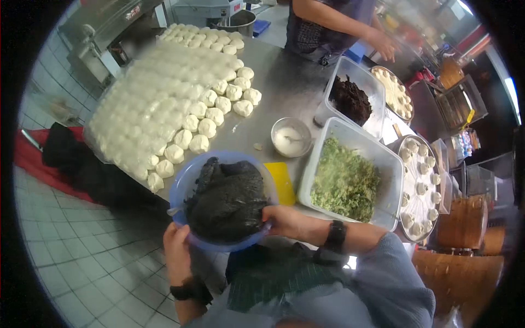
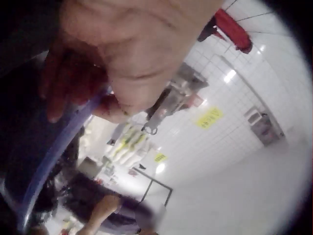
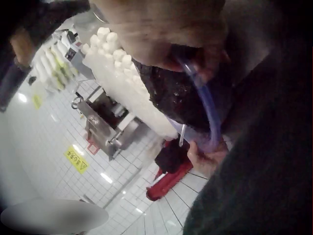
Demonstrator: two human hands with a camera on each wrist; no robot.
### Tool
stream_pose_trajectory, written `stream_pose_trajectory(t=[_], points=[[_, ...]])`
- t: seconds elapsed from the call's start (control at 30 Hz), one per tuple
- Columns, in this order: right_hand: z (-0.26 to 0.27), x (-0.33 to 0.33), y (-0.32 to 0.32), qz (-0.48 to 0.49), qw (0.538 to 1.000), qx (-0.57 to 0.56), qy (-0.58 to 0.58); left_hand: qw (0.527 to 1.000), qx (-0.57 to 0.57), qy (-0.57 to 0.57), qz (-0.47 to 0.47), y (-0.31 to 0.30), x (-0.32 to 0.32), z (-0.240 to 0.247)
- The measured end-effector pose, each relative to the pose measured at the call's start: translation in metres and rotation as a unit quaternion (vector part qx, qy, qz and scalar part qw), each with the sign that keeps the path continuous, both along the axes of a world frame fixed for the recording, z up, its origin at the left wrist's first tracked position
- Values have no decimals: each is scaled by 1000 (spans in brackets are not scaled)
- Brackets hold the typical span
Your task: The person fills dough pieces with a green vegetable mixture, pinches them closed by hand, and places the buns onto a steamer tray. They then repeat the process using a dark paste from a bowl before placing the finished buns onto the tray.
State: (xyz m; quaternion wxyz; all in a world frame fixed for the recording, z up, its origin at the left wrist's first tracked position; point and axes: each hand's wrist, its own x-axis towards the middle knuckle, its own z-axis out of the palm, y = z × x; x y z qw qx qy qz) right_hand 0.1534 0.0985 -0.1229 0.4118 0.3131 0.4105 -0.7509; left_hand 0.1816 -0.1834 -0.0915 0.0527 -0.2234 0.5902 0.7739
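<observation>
A blue translucent plastic basin (image 1: 216, 247), heaped with a dark, nearly black mass (image 1: 227, 194), is held at the table's near edge. My left hand (image 1: 178, 249) grips its rim from the left. In the left wrist view, the fingers of that left hand (image 2: 132, 54) reach over the blue rim (image 2: 63, 142). On the opposite side, my right hand (image 1: 287, 221) holds the rim, its thumb against the dark mass. The right wrist view has the right hand (image 3: 166, 32) curled at the rim (image 3: 208, 105). A pale utensil handle (image 1: 174, 211) pokes out over the basin's left edge.
Many dough balls (image 1: 199, 144) lie at left, partly under plastic sheeting (image 1: 142, 104). To the right stand a tub of chopped greens (image 1: 395, 186), a tub of dark filling (image 1: 377, 82), a bowl of white stuff (image 1: 290, 136) and round trays of buns (image 1: 421, 188). Another person (image 1: 333, 27) stands across the table.
</observation>
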Motion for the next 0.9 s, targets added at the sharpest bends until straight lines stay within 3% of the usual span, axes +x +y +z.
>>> stream_pose_trajectory(t=[0.1,0.17,0.27,0.4,0.47,0.5,0.57,0.6,0.67,0.7,0.73,0.77,0.8,0.9], points=[[-11,-4,4,-3,1000,-12,6,991,-26,-44,-126,-5,-8,-1],[-41,2,13,26,999,5,26,990,-22,-49,-132,-10,-17,-21],[-12,1,13,49,995,-8,81,980,-22,-59,-190,-26,-29,-38],[8,24,38,19,992,-10,125,979,-37,-59,-193,-18,-54,-17],[19,48,68,41,992,85,89,978,-29,-56,-200,-15,-70,-14],[23,63,84,22,993,96,68,968,-45,-28,-247,-24,-80,-19],[32,107,103,-189,974,80,96,952,-80,-5,-296,-31,-100,-25],[32,126,110,-199,971,82,99,923,-133,-32,-359,-41,-116,-30],[32,151,122,-391,915,46,93,833,-341,-1,-437,-45,-145,-10],[35,151,123,-398,911,44,96,806,-410,22,-425,-48,-166,-9],[44,147,123,-427,889,147,78,776,-478,44,-409,-45,-185,-4],[50,143,121,-450,857,246,58,756,-504,141,-393,-22,-201,17],[53,141,121,-451,858,239,61,728,-527,235,-371,10,-216,45],[53,125,120,-476,830,283,61,683,-443,369,-449,108,-245,96]])
